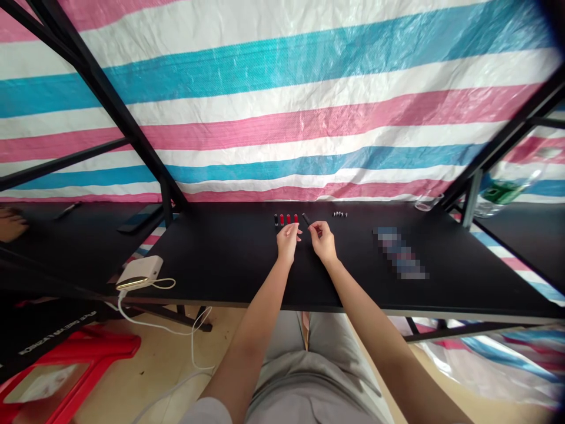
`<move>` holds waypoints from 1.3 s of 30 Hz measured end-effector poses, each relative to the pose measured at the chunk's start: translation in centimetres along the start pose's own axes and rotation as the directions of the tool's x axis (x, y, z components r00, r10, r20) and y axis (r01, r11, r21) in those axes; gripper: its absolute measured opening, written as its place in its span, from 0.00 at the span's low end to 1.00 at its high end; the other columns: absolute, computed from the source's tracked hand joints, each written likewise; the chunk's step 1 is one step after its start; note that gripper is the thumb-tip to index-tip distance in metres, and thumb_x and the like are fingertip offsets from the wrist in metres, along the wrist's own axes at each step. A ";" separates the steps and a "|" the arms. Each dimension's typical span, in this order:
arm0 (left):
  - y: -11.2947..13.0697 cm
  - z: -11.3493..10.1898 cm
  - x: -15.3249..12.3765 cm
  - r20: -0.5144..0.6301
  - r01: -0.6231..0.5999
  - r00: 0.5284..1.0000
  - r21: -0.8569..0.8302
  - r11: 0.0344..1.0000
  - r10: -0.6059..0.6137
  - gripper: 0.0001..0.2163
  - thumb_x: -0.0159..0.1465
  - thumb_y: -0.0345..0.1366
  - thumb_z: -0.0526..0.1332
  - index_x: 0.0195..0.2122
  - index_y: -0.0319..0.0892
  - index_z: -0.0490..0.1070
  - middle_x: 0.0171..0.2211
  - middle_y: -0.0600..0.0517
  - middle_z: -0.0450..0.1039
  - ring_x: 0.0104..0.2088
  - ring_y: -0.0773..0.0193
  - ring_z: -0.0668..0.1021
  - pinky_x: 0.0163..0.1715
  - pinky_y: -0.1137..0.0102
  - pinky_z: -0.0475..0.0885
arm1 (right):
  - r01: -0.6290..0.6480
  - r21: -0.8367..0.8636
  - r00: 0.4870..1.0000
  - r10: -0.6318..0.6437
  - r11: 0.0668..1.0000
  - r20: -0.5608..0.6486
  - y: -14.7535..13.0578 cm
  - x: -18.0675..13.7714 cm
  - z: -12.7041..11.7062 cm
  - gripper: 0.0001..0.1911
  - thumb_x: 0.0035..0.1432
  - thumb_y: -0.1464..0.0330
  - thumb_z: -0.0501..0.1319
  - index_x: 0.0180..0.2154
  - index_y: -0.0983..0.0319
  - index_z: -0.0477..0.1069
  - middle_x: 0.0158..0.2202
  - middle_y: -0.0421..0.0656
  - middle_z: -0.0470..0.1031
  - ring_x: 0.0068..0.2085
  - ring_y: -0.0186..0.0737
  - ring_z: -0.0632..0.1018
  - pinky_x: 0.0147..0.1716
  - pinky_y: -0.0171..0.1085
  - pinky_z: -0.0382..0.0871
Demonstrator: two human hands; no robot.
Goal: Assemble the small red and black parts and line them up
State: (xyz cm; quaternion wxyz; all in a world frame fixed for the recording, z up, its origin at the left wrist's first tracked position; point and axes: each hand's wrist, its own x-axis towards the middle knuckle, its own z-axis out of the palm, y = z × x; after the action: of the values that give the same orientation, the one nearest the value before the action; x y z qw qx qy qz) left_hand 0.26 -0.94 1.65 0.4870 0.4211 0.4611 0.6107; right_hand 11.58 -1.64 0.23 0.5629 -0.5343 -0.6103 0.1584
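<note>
Key relation: the dark stick point(306, 219) sits at the right hand's fingertips, on that hand's forward-left side. Long axis runs forward and left from the fingers, slanting across the front of the gap between the hands. Right hand point(324, 239) is clearly the nearer one: thumb and fingers look pinched on the stick's near end, far end free.

Left hand point(288, 238) is just left of the right, the two apart with a narrow gap, no contact. Its fingers are loosely curled; can't tell whether they close on anything. Fingertips are right by the rightmost red cylinder point(296, 218); touching or only near, can't tell.

That cylinder ends a short row just ahead of the left hand. Going left from it: middle red cylinder point(288, 219), left red cylinder point(282, 219), black cylinder point(276, 219). The row runs side to side, with the stick off its right end. Too small to tell if the cylinders stand or lie.

Small shiny coil-like pieces point(339, 214) sit ahead and right of the right hand, well clear of its fingers.
</note>
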 end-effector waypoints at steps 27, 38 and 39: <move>0.0 0.2 -0.2 -0.097 -0.042 0.995 -0.047 0.998 0.038 0.14 0.51 0.44 0.63 0.30 0.38 0.68 0.21 0.55 0.65 0.19 0.74 0.67 0.17 0.77 0.59 | 0.201 -0.114 0.974 -0.186 0.973 0.125 -0.1 -0.4 0.3 0.13 0.59 0.64 0.51 0.43 0.59 0.67 0.35 0.44 0.72 0.35 0.39 0.71 0.38 0.39 0.68; -0.3 0.2 0.0 -0.073 -0.032 0.997 -0.050 0.998 0.028 0.14 0.51 0.44 0.63 0.31 0.37 0.69 0.21 0.55 0.66 0.19 0.73 0.68 0.18 0.76 0.61 | 0.224 -0.098 0.964 -0.206 0.970 0.170 0.2 -0.2 0.2 0.13 0.59 0.62 0.51 0.39 0.60 0.70 0.36 0.45 0.71 0.35 0.39 0.71 0.36 0.38 0.66; -0.4 0.2 0.0 -0.069 -0.032 0.997 -0.045 0.998 0.029 0.14 0.51 0.43 0.63 0.32 0.37 0.70 0.21 0.54 0.66 0.19 0.73 0.69 0.18 0.76 0.61 | 0.227 -0.113 0.961 -0.204 0.967 0.185 0.2 -0.2 0.2 0.13 0.59 0.62 0.51 0.38 0.60 0.70 0.36 0.45 0.71 0.35 0.39 0.71 0.36 0.38 0.66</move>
State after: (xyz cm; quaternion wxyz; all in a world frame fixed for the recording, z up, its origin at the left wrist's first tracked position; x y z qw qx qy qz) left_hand 0.50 -0.88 1.29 0.4711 0.3954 0.4568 0.6427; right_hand 11.48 -1.64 -0.12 0.4852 -0.4854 -0.7203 0.1004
